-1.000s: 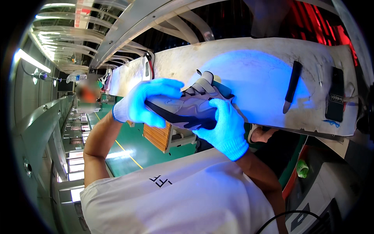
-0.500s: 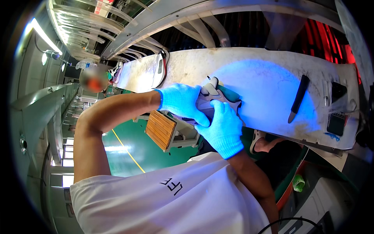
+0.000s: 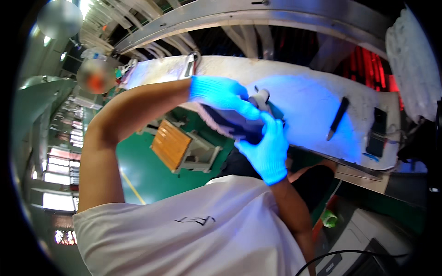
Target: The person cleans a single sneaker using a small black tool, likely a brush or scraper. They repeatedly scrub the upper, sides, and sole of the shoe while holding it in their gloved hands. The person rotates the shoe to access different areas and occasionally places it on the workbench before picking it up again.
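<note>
My left hand (image 3: 223,95) and my right hand (image 3: 266,152), both in knitted gloves lit blue, hold a shoe upper (image 3: 218,120) at the worktable's near edge. Its dark underside and pale, ridged edge show. A teal shoe last (image 3: 276,111) partly shows beyond my right fingers, beside a rounded pale grey part (image 3: 259,98). My left fingers curl over the top of the upper, while the right thumb and fingers grip its other end. Motion blur and the gloves hide where the fingertips press.
Blue light falls on the white worktable (image 3: 308,108). A black-handled knife (image 3: 339,118) lies to the right, near a dark phone-like device (image 3: 377,138). Farther left stands another shoe (image 3: 190,66). A wood-topped stool (image 3: 169,145) is below; clear plastic (image 3: 412,64) hangs at right.
The shoe upper has been tilted, so its dark underside and ridged edge now show. My left hand has risen and turned over it. The whole view has shifted slightly.
</note>
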The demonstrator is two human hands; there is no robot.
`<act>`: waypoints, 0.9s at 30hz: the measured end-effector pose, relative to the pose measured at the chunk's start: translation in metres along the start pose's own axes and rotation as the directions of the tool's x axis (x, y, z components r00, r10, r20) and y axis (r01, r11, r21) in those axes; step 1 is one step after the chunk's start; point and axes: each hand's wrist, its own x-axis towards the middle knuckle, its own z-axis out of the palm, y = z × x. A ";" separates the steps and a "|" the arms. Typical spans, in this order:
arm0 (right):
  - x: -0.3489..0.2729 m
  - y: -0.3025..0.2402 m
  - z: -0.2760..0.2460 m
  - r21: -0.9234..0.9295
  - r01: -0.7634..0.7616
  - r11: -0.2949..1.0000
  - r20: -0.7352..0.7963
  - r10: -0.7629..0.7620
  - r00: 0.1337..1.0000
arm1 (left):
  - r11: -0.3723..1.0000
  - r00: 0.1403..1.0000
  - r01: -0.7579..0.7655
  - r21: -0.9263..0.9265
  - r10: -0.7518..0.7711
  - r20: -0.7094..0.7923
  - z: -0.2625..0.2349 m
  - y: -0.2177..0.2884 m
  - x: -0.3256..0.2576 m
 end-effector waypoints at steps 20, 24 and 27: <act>-0.073 0.059 -0.044 0.150 -0.221 0.964 0.001 0.223 0.975 | 0.333 0.617 -0.786 -0.520 0.374 -0.693 0.120 -0.008 -0.005; -0.070 0.038 -0.043 0.596 -0.422 0.683 0.038 0.501 0.864 | -0.068 0.522 -0.833 -0.550 0.236 -0.820 0.144 -0.006 0.016; -0.062 0.020 -0.043 0.701 -0.396 0.594 0.049 0.514 0.857 | 0.017 0.735 -0.679 -0.734 0.014 -0.678 0.216 -0.044 0.035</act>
